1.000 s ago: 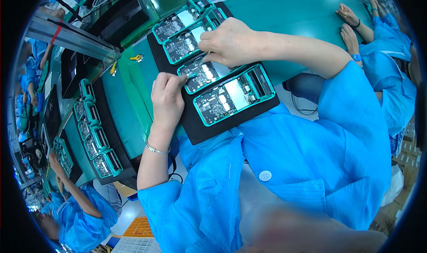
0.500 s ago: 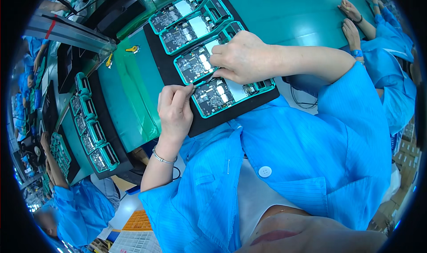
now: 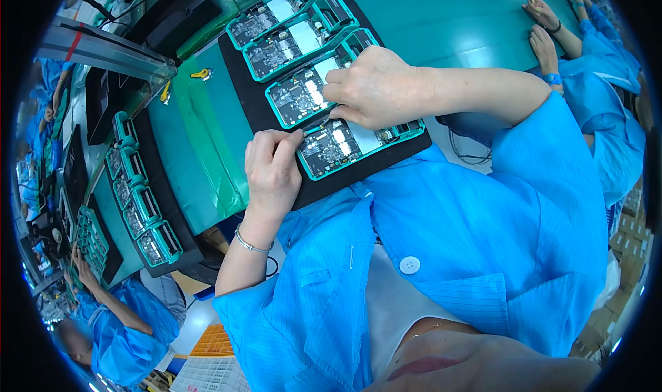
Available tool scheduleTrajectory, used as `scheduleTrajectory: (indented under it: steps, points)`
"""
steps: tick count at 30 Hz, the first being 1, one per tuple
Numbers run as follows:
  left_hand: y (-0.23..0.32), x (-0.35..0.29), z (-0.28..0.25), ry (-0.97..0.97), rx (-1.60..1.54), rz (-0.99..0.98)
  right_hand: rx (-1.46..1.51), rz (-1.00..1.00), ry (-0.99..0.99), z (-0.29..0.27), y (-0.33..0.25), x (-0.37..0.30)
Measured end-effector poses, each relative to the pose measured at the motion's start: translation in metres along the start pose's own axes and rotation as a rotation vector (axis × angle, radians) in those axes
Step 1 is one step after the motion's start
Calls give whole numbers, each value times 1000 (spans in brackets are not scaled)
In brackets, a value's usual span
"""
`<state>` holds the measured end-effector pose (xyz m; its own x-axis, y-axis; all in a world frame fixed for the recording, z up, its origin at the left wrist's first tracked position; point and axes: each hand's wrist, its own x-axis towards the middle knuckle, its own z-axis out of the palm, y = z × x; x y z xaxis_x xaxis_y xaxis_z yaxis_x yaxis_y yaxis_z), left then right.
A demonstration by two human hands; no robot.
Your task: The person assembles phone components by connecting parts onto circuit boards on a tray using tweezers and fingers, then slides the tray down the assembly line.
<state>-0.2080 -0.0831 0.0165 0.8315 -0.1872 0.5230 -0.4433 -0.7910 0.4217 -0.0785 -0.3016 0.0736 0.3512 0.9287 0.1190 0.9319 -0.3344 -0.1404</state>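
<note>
Teal-framed device housings with circuit boards stand in a row on a black mat. At the nearest housing, my left hand pinches thumb and finger together at its upper left corner. My right hand is closed in a pinch over the gap between that one and the second housing, covering part of both. Whatever sits between the fingertips of either hand is too small or hidden to name. Two more housings, one of them this housing, lie farther up the mat, untouched.
Several similar housings stand on another black mat to the left. Yellow keys or clips lie on the green bench. Co-workers sit at left and right, one with hands at the bench. An orange tray is at lower left.
Both my hands stay at nearly the same spots; the left fingertips shift slightly at the corner. The co-worker at the left has moved an arm. The whole view has shifted slightly.
</note>
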Motion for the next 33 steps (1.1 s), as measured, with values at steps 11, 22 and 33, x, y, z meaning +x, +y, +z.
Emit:
scheduleTrajectory:
  steps: [11, 22, 33]
  points:
    - [1, 1, 1, -2, 5, 15, -1, -51, 6, 7, 1, 0]
    - [5, 1, -1, -6, 30, 10, -126, -138, 48, 10, -1, -3]
    - [6, 1, 1, -8, 31, 2, -46, -122, 11, 7, 1, 0]
